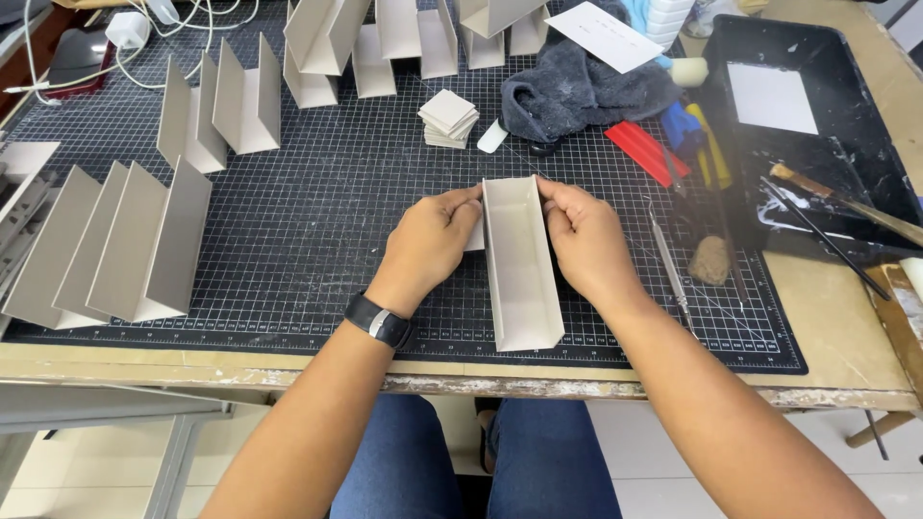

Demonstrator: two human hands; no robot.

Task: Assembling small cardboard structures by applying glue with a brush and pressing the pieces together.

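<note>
Grey cardboard channel (520, 264) lies mid-mat, long axis near-to-far | left hand (430, 242) pinches its far-left wall, small card square behind fingers | right hand (584, 240) grips far-right wall | both hands equally near, flanking the far end

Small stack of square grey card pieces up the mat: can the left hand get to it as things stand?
Probably yes. The small stack of square grey card pieces lies beyond the left hand with bare black gridded cutting mat between, but that hand now holds the grey card trough.
</note>
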